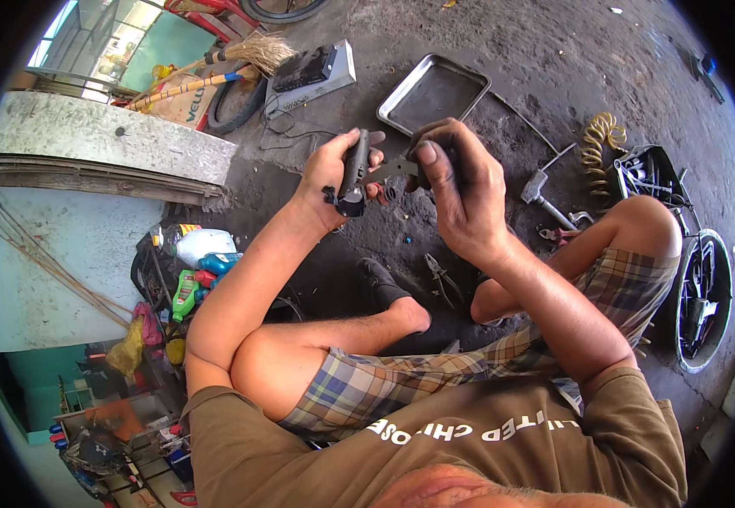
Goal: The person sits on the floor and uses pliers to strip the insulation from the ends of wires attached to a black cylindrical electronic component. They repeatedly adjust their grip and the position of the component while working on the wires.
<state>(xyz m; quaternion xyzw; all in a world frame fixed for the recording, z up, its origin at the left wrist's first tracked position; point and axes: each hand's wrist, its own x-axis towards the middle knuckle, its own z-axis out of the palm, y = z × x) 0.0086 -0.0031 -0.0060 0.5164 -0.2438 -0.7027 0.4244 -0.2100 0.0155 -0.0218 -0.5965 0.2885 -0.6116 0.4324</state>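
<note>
Enclosing a dark grey cylindrical part (355,172), the fingers of the left hand (323,175) are curled around its far side, with the thumb laid near its upper end. The part is held tilted slightly off upright, in the air above the floor (520,63). A flat metal piece (399,168) is pinched narrowly between the thumb and bent fingers of the right hand (467,190); the fingertips are partly hidden. Its pointed end is directed at nine o'clock, toward the cylindrical part; whether the two are touching cannot be told.

Directions are read from a clock face centred between the hands, with twelve at the top of the view. A shallow metal tray (435,89) is seen at one o'clock, just beyond the right hand. A hammer-like tool (536,185) is placed at three o'clock, with a coiled yellow hose (602,148) farther out. A pair of pliers (437,273) is laid at five o'clock, near the feet. A round basin (729,284) holding dark parts is located at four o'clock, bottles (202,248) are grouped at eight, and a pale box (316,95) is set between ten and eleven.
</note>
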